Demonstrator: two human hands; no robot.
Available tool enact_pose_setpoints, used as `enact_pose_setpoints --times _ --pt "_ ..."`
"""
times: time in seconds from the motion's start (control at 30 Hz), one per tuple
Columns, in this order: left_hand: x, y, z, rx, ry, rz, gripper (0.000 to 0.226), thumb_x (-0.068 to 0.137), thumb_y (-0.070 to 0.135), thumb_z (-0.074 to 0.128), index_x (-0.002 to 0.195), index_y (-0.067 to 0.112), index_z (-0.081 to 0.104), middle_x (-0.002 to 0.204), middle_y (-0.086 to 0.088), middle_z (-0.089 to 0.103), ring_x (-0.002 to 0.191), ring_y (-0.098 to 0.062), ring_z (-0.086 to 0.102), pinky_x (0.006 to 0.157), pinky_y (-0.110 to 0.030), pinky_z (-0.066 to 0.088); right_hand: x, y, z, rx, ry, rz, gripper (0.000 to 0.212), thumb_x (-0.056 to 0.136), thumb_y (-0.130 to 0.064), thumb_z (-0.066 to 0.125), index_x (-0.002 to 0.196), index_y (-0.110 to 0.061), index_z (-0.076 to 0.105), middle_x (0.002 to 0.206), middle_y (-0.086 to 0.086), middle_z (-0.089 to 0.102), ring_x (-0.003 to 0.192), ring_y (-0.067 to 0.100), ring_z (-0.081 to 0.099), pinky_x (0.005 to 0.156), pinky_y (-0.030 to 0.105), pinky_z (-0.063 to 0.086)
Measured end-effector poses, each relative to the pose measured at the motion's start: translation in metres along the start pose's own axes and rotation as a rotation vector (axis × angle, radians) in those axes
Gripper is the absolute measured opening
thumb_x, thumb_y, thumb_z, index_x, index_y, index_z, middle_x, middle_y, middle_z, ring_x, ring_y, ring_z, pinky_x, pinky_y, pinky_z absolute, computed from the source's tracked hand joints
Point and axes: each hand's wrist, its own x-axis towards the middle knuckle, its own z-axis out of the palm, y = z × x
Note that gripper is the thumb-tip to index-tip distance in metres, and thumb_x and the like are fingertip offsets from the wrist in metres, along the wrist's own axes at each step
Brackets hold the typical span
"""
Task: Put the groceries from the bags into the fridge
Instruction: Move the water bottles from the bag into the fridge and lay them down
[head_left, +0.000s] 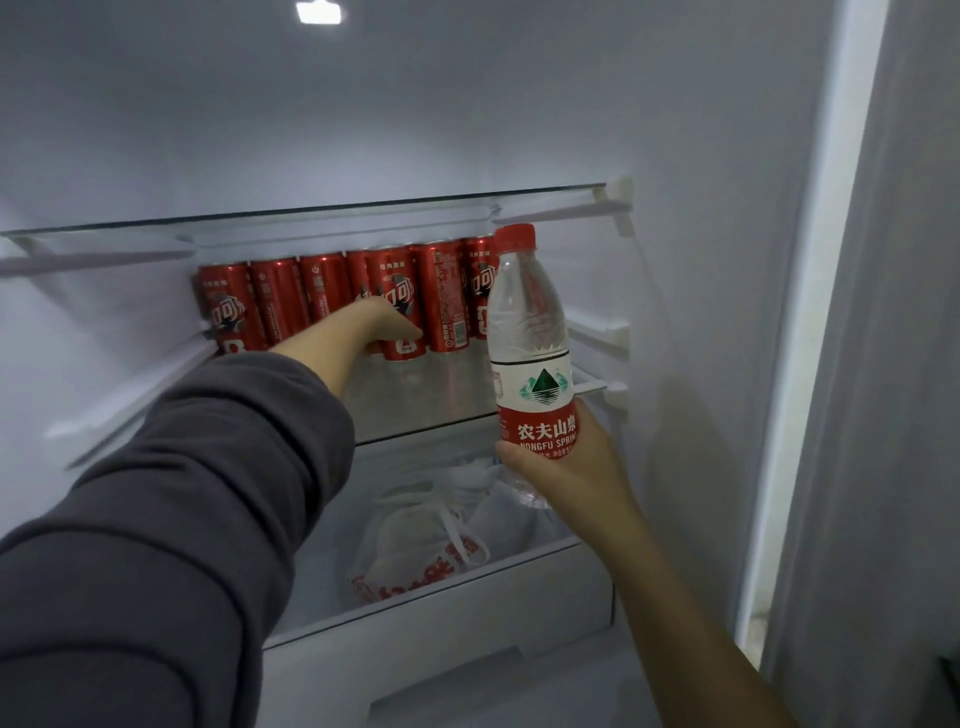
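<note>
Seven or so red cans (280, 306) stand in a row at the back of a glass shelf (415, 410) inside the fridge (701, 208), as the head view shows it. One can (397, 291) stands a little forward of the row, near its middle. The left grip (387, 325), reaching in from a grey sleeve (182, 493), lies against this front can with its fingers curled round the can's lower half; the fingertips show at the can's right side.

The right grip (566, 457) holds a water bottle (530, 332) by its lower part, thumb across the red label and the fingers wrapped behind it. The bottle is upright, leaning slightly, and stands on nothing: it is held in the air in front of the shelf's right end, just right of the last can. Its red cap comes close under the front edge of the upper glass shelf (311, 221).

Below the shelf with the cans, a drawer (467, 597) holds a knotted white bag (415, 545) with red print. A lamp (319, 11) glows at the top of the fridge.
</note>
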Motion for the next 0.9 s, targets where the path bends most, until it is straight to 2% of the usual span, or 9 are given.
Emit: enact_pose_setpoints --times 0.1,0.2,0.33,0.37,0.5,0.57,0.63,0.77,0.9 --pt "-0.004 0.001 0.003 0.081 0.007 0.004 0.073 0.093 0.047 0.057 0.144 0.001 0.033 0.141 -0.018 0.046 0.128 -0.033 0.047 0.109 -0.039 0.039 0.001 0.0 -0.001 -0.002 -0.004 -0.003 0.057 0.073 -0.026 0.083 0.121 -0.035 0.053 0.102 -0.017 0.066 0.088 -0.004 0.064 0.072 0.016 0.051" --pt "-0.003 -0.002 0.004 0.062 0.042 0.024 0.071 0.09 0.047 0.062 0.137 -0.002 0.04 0.133 -0.019 0.054 0.118 -0.033 0.056 0.099 -0.037 0.047 0.0 0.0 -0.001 -0.021 -0.023 -0.006 0.056 0.074 -0.026 0.082 0.121 -0.034 0.052 0.104 -0.015 0.065 0.091 0.0 0.064 0.073 0.018 0.052" --pt "-0.019 -0.005 0.003 -0.063 -0.014 0.025 0.079 0.092 0.049 0.058 0.147 0.001 0.029 0.149 -0.018 0.039 0.134 -0.034 0.041 0.11 -0.04 0.036 0.0 -0.002 -0.004 -0.041 -0.047 -0.016 0.055 0.074 -0.026 0.082 0.12 -0.033 0.052 0.105 -0.014 0.065 0.092 0.0 0.063 0.068 0.013 0.049" --pt "-0.03 -0.007 -0.002 -0.114 -0.013 0.044 0.078 0.091 0.051 0.058 0.146 0.002 0.032 0.147 -0.017 0.043 0.132 -0.034 0.044 0.107 -0.041 0.039 -0.001 -0.002 -0.004 -0.041 -0.049 -0.026 0.055 0.073 -0.026 0.082 0.119 -0.033 0.052 0.104 -0.014 0.065 0.091 -0.001 0.064 0.068 0.012 0.049" --pt "-0.104 -0.02 -0.025 -0.449 0.189 0.388 0.049 0.097 0.052 0.047 0.123 0.012 0.056 0.104 -0.002 0.067 0.088 -0.014 0.063 0.07 -0.029 0.048 -0.015 0.008 0.003 -0.011 0.035 -0.095 0.062 0.072 -0.015 0.084 0.119 -0.034 0.048 0.1 -0.02 0.062 0.089 -0.016 0.06 0.067 0.006 0.049" --pt "-0.157 -0.034 -0.021 -0.647 0.138 0.608 0.039 0.099 0.049 0.044 0.114 0.016 0.059 0.089 0.0 0.068 0.068 -0.012 0.061 0.056 -0.024 0.046 -0.026 0.022 0.008 -0.038 0.051 -0.147 0.068 0.071 -0.016 0.085 0.125 -0.036 0.049 0.109 -0.018 0.063 0.096 -0.009 0.061 0.075 0.012 0.052" --pt "-0.197 -0.055 -0.004 -0.65 0.134 0.746 0.036 0.092 0.051 0.048 0.109 0.022 0.059 0.079 0.01 0.065 0.061 -0.008 0.058 0.053 -0.018 0.044 -0.035 0.036 0.01 -0.145 0.057 -0.21 0.07 0.068 -0.022 0.085 0.127 -0.038 0.05 0.114 -0.019 0.06 0.1 -0.002 0.06 0.081 0.015 0.052" --pt "-0.218 -0.096 0.04 -0.404 0.34 0.668 0.019 0.084 0.048 0.066 0.093 0.034 0.059 0.086 0.018 0.062 0.078 0.003 0.058 0.067 -0.006 0.041 -0.039 0.056 0.018 -0.453 0.062 -0.328 0.072 0.064 -0.028 0.087 0.129 -0.028 0.056 0.109 -0.015 0.056 0.102 0.012 0.055 0.083 0.027 0.049" --pt "-0.204 -0.127 0.071 -0.488 0.284 0.508 0.01 0.085 0.043 0.065 0.089 0.038 0.057 0.083 0.014 0.062 0.07 0.0 0.058 0.064 -0.013 0.044 -0.032 0.078 0.029 -0.59 0.085 -0.375 0.075 0.059 -0.017 0.088 0.127 -0.022 0.057 0.114 0.002 0.06 0.106 0.025 0.051 0.086 0.039 0.05"
